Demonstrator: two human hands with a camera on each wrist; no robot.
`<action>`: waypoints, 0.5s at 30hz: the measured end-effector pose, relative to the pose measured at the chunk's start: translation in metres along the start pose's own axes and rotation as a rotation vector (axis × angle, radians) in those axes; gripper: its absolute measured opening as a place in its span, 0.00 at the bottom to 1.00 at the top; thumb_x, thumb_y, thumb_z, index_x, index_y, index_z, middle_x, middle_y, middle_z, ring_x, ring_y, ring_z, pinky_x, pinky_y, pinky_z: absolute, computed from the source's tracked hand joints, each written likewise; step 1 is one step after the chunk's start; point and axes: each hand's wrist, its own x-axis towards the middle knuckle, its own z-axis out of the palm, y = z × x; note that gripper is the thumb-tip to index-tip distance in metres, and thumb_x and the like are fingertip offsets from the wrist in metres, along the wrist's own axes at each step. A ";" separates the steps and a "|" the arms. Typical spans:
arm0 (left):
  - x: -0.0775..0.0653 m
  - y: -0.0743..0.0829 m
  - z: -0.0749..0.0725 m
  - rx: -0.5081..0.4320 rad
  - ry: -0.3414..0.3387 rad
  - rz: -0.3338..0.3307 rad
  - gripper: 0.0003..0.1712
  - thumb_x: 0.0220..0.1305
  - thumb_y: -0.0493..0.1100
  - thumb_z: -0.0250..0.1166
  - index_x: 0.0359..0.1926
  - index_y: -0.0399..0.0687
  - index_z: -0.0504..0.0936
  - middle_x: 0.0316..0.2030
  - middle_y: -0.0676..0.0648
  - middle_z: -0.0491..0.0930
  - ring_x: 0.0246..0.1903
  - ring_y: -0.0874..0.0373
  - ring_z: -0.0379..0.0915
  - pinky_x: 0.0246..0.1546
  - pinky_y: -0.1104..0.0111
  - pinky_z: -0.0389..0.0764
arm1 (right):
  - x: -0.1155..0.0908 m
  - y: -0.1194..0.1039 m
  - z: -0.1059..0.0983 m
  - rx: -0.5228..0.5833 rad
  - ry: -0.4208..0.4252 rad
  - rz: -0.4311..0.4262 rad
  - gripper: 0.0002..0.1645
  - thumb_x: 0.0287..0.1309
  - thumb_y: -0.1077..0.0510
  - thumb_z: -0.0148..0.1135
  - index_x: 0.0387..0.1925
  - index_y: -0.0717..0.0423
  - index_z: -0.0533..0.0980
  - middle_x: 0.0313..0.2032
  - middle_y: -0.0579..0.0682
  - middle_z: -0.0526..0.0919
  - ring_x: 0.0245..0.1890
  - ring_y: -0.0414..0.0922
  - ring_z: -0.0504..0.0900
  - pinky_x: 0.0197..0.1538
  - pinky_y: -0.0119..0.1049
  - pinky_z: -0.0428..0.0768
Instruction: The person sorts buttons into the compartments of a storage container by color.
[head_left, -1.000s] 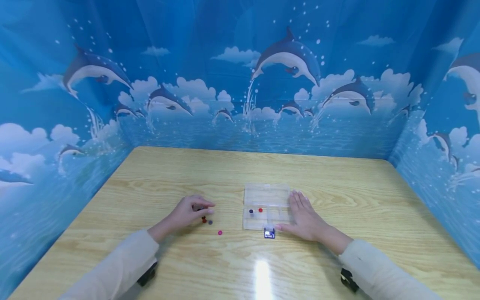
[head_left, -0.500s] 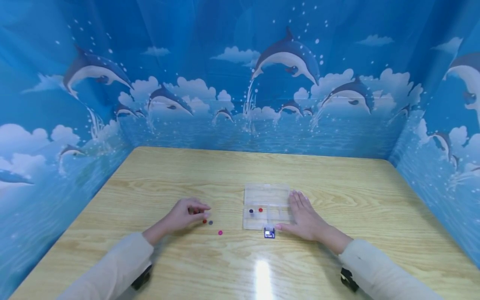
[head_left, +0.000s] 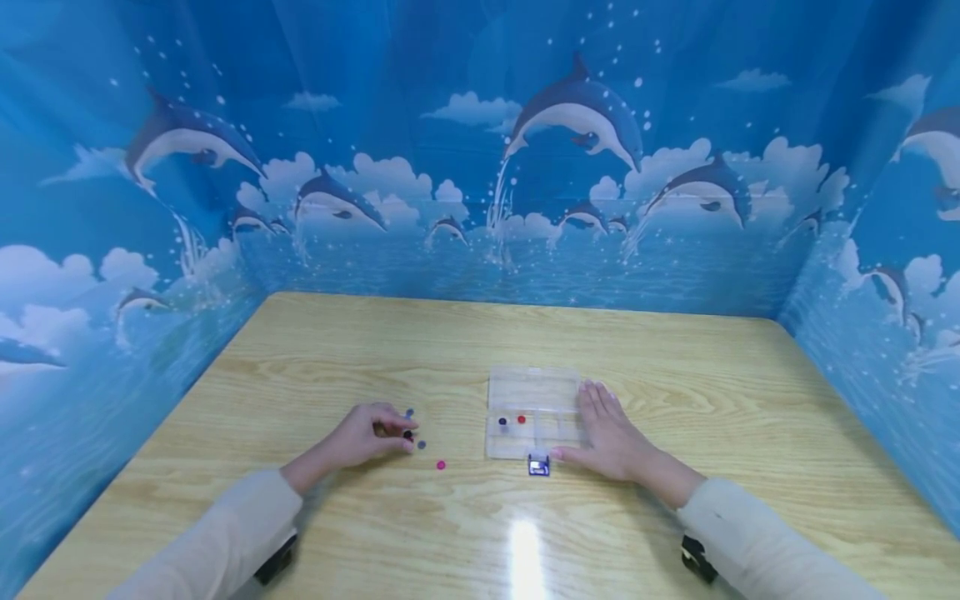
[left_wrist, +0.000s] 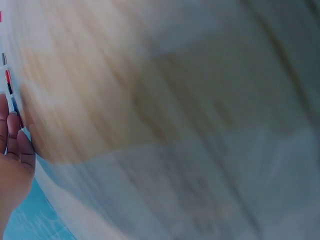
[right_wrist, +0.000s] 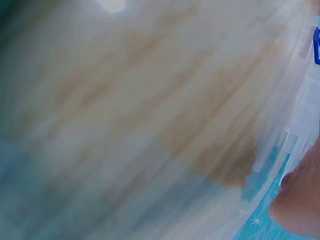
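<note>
My left hand (head_left: 367,435) is over a cluster of small, flat, button-like discs on the table. A black disc (head_left: 408,434) with a red one (head_left: 409,440) beside it shows between the parted thumb and index finger. A blue-grey disc (head_left: 409,412) lies just beyond the fingertips, and a grey disc (head_left: 422,445) just right of the thumb. The left wrist view shows the hand (left_wrist: 17,145) only at its left edge. My right hand (head_left: 611,437) rests with straight fingers along the right side of an open clear plastic compartment box (head_left: 510,450).
Inside the box's left compartment lie a dark disc (head_left: 502,422) and a red disc (head_left: 521,419). A pink disc (head_left: 441,465) sits on the table (head_left: 420,533) between the left hand and the box. The box's blue latch (head_left: 538,465) points toward the front edge.
My left hand has shifted slightly left and toward me, uncovering the blue-grey disc and the black one. The right hand and the box have stayed put.
</note>
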 end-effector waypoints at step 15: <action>-0.004 0.001 -0.002 0.085 -0.040 0.027 0.12 0.49 0.40 0.70 0.36 0.39 0.85 0.30 0.47 0.81 0.30 0.67 0.70 0.31 0.76 0.75 | -0.001 0.000 0.000 -0.003 0.008 -0.006 0.62 0.54 0.29 0.51 0.67 0.75 0.45 0.69 0.71 0.44 0.70 0.65 0.42 0.70 0.56 0.45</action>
